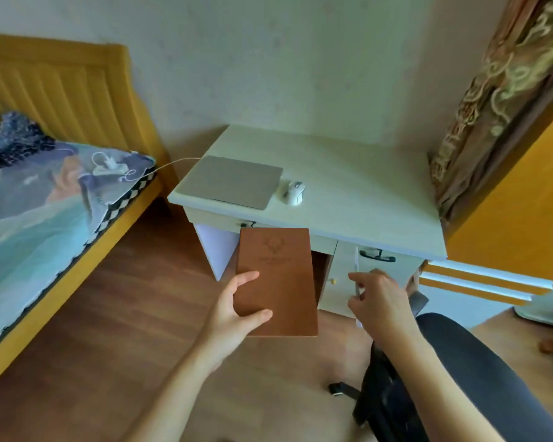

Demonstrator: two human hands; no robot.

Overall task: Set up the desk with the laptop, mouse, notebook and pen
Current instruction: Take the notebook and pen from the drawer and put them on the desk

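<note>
At the far left stands a bed (29,224) with a yellow padded headboard (61,90) and a patterned blue cover, and a thin white cable (173,162) runs from it across to the pale table (348,193) against the wall. On the table's left part lies the closed grey laptop (238,181), flat, with the cable reaching its back left corner. Just beside the laptop's right edge, not touching it, sits the white mouse (293,193). The rest of the table top to the right is bare. Below and in front of the table edge, over the wooden floor (109,314), the left hand (237,311) holds the brown notebook (276,275) in the air: its grip is closed on the book's lower left corner, thumb on the cover and a finger along the left edge, the cover facing up with a faint embossed emblem near the top. The notebook's upper edge overlaps the table's front in this view. Further right, the right hand (377,298) reaches toward the table's white drawer front (342,275), which has a black handle (377,255); its grip is half curled with the fingers near a thin white edge, and I cannot tell whether it holds anything. At the lower right is a dark office chair (460,378), and at the upper right a patterned curtain (492,106) hangs beside an orange panel (524,202).
</note>
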